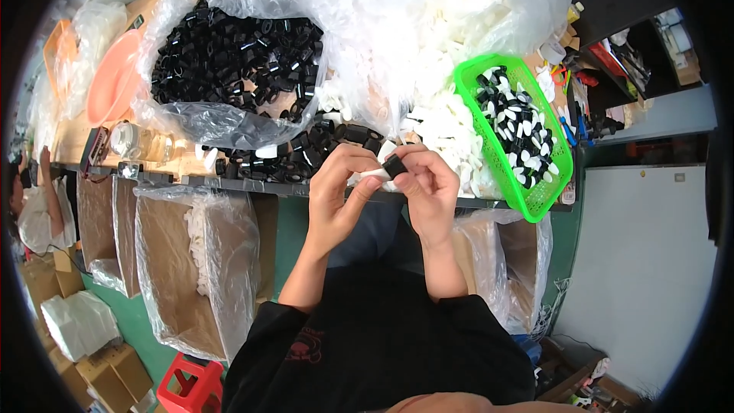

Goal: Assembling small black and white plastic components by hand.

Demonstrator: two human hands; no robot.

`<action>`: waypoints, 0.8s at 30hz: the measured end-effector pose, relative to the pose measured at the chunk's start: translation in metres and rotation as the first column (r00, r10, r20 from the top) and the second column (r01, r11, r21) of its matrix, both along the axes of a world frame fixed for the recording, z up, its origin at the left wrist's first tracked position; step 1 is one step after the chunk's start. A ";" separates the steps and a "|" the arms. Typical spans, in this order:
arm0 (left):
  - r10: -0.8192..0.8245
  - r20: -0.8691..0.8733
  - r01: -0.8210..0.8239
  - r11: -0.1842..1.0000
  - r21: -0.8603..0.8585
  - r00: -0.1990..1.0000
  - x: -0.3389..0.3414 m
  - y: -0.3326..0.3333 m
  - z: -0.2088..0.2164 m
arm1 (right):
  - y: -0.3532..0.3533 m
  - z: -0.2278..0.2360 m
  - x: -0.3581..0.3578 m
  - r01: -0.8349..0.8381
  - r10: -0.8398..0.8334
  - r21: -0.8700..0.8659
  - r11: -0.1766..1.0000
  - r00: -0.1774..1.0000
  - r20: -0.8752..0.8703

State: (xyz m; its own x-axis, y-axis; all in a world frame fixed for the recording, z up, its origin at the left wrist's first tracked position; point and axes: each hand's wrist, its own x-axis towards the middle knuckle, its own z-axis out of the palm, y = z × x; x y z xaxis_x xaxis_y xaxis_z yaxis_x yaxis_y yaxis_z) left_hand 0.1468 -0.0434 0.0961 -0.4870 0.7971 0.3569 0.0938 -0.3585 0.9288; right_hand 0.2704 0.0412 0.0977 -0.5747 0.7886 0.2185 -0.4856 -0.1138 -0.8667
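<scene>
Both hands meet at the near edge of the counter [69, 138], just in front of the person's chest. The left hand [336, 199] has its grip closed narrow on a small white plastic piece [375, 173], whose long axis runs left to right, its right end pointing at the other hand. The right hand [428, 191] pinches a small black cap [394, 166] between thumb and fingertips, tight on it. The cap sits at the white piece's right end, touching it or all but touching; whether the two are already seated together cannot be told. Each hand is thus equally near the joint, the cap lying to the right of the left grip.

Beyond the hands lies a scatter of black caps [306, 154], and farther left a clear bag of black caps [237, 53]. To the far right a heap of white pieces [443, 126] lies beside a green basket [567, 157] holding black-and-white assembled parts. Bag-lined cardboard boxes [191, 275] stand below the counter's edge.
</scene>
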 end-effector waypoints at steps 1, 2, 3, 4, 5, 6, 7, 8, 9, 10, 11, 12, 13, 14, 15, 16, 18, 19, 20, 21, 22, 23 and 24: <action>0.001 0.003 -0.001 1.000 -0.001 1.000 0.001 0.000 0.001 | 0.000 0.001 0.000 -0.048 0.043 -0.151 0.987 0.999 -0.033; -0.004 0.035 0.005 1.000 -0.013 0.999 0.002 0.000 0.001 | 0.003 -0.010 0.001 -0.073 0.055 -0.258 0.963 0.995 -0.077; -0.009 0.067 0.011 1.000 -0.024 0.998 0.004 0.000 0.002 | 0.004 -0.012 0.002 -0.074 0.056 -0.259 0.963 0.996 -0.075; -0.005 0.125 0.008 1.000 -0.023 0.992 0.007 0.001 0.006 | 0.005 -0.009 0.001 -0.139 0.102 -0.329 0.934 0.987 -0.127; -0.003 0.128 0.006 1.000 -0.024 0.992 0.008 0.001 0.005 | 0.005 -0.007 0.001 -0.205 0.143 -0.394 0.896 0.973 -0.182; 0.008 0.131 -0.004 1.000 -0.028 0.991 0.008 0.002 0.004 | 0.004 -0.006 0.000 -0.200 0.143 -0.397 0.896 0.975 -0.168; 0.015 0.135 -0.011 0.999 -0.032 0.991 0.008 0.003 0.003 | 0.004 -0.009 0.001 -0.197 0.141 -0.398 0.896 0.976 -0.166; 0.013 0.137 -0.009 0.999 -0.032 0.990 0.007 0.003 0.003 | 0.004 -0.013 0.002 -0.146 0.104 -0.363 0.920 0.986 -0.133; 0.011 0.049 -0.008 0.999 -0.053 0.999 0.003 0.003 0.003 | 0.004 -0.015 0.003 -0.095 0.065 -0.325 0.941 0.993 -0.102; 0.011 -0.040 -0.014 0.997 -0.075 0.999 0.001 0.002 0.003 | 0.004 -0.014 0.003 -0.097 0.067 -0.327 0.940 0.993 -0.101; 0.012 -0.039 -0.015 0.997 -0.077 0.999 -0.001 0.002 0.003 | 0.003 -0.010 0.003 -0.039 0.026 -0.243 0.969 0.998 -0.055; 0.015 -0.046 -0.017 0.998 -0.056 0.999 -0.002 0.002 0.003 | 0.003 -0.007 0.003 0.017 -0.019 -0.154 0.988 1.000 -0.012; 0.017 -0.053 -0.018 0.999 -0.034 0.998 -0.002 0.002 0.003 | 0.002 -0.004 0.002 0.017 -0.019 -0.154 0.988 1.000 -0.011; 0.016 -0.052 -0.018 0.999 -0.034 0.999 -0.001 0.002 0.002 | 0.001 -0.002 0.001 0.031 -0.031 -0.091 0.995 1.000 -0.001; 0.024 -0.047 -0.026 0.998 -0.053 0.999 0.001 0.001 0.000 | 0.001 0.000 0.000 0.045 -0.045 -0.027 0.999 0.999 0.009; 0.033 -0.042 -0.036 0.997 -0.071 0.999 0.002 0.000 -0.003 | 0.001 0.001 0.000 0.045 -0.045 -0.027 0.999 0.999 0.009; 0.016 -0.048 -0.018 0.999 -0.051 0.999 0.001 0.000 -0.007 | 0.000 0.004 0.001 0.146 -0.178 0.251 0.957 0.978 0.112; -0.001 -0.054 0.000 1.000 -0.031 0.999 0.000 0.000 -0.009 | 0.000 0.005 0.002 0.147 -0.179 0.251 0.957 0.978 0.110; -0.002 -0.056 0.000 1.000 -0.031 0.998 -0.001 0.001 -0.009 | 0.000 0.007 0.002 0.154 -0.234 0.423 0.893 0.962 0.144; -0.022 -0.004 0.022 1.000 -0.007 1.000 -0.001 0.003 -0.010 | 0.000 0.010 0.002 0.147 -0.293 0.580 0.801 0.941 0.166; -0.046 0.049 0.045 0.999 0.019 0.998 -0.001 0.005 -0.011 | 0.002 0.012 0.001 0.171 -0.354 0.696 0.697 0.927 0.127; -0.049 0.048 0.048 0.999 0.020 0.998 -0.001 0.006 -0.014 | 0.002 0.012 0.000 0.174 -0.357 0.697 0.696 0.926 0.125; -0.053 0.062 0.050 0.998 0.045 0.997 -0.002 0.006 -0.018 | 0.002 0.013 -0.001 0.175 -0.363 0.747 0.641 0.927 0.094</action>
